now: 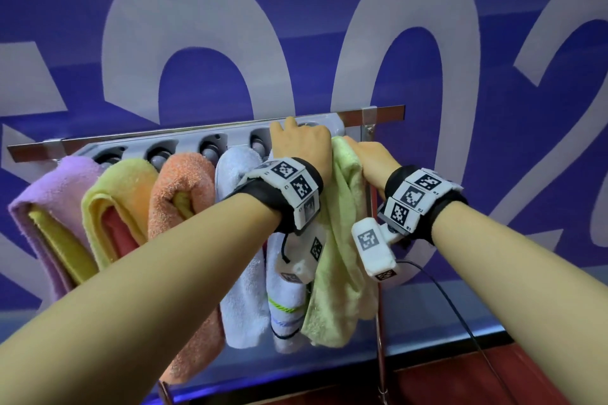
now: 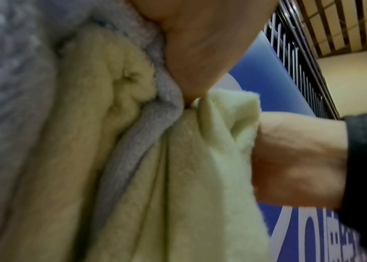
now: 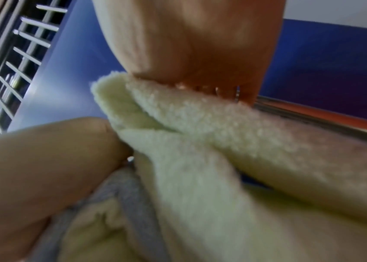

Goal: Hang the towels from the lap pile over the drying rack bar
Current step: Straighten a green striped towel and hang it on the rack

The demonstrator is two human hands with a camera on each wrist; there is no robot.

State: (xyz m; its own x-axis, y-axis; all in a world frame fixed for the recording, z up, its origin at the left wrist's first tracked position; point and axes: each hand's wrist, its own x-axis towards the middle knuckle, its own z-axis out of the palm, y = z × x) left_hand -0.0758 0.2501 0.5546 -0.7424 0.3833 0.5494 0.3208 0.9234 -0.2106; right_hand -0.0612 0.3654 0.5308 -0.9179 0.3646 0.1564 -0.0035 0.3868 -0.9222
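A light green towel (image 1: 342,240) hangs over the right end of the drying rack bar (image 1: 368,133). My left hand (image 1: 299,141) reaches over the bar beside the green towel's left edge; its fingers curl over the top and are hidden behind. In the left wrist view that hand (image 2: 191,53) pinches a fold of the green towel (image 2: 200,159) against a grey-blue towel (image 2: 146,124). My right hand (image 1: 363,153) lies over the towel's right top edge. Seen from the right wrist, its palm (image 3: 189,44) bears down on the folded green towel (image 3: 200,141) at the bar (image 3: 312,113).
Purple (image 1: 49,200), yellow (image 1: 121,194), orange (image 1: 184,194), pale blue (image 1: 240,240) and striped white (image 1: 286,312) towels fill the rack to the left. A grey plastic holder (image 1: 184,145) and a blue wall banner (image 1: 296,43) stand behind. A black cable (image 1: 460,316) trails from my right wrist.
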